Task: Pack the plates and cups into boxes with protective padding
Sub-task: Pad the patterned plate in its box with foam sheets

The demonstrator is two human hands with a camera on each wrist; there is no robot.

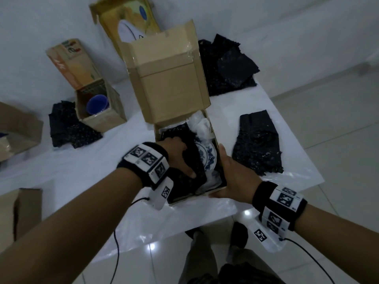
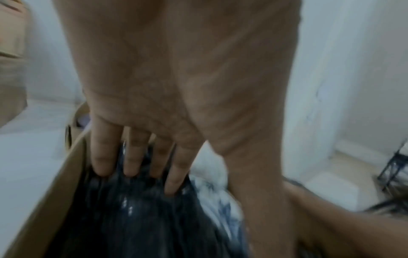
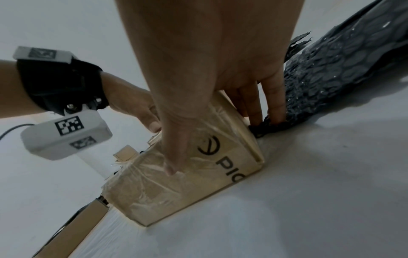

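Observation:
An open cardboard box (image 1: 181, 201) stands near the table's front edge with its lid (image 1: 170, 87) raised. Inside lie black bubble wrap (image 1: 198, 168), a blue-and-white plate (image 1: 207, 158) partly uncovered, and crumpled white padding (image 1: 202, 126) at the far end. My left hand (image 1: 176, 154) is inside the box, its straight fingers (image 2: 132, 157) pressing into the black wrap (image 2: 132, 218). My right hand (image 1: 233, 177) braces the box's near right corner from outside, thumb (image 3: 174, 157) flat on the front face (image 3: 198, 183) and fingers (image 3: 273, 104) straight down the side wall.
A small box (image 1: 102, 117) holding a blue cup (image 1: 96, 104) stands at the left. Black bubble wrap sheets lie beside it (image 1: 69, 128), at the back right (image 1: 227, 64) and right of the open box (image 1: 258, 148). More cartons sit at the back (image 1: 127, 23) and far left (image 1: 18, 130).

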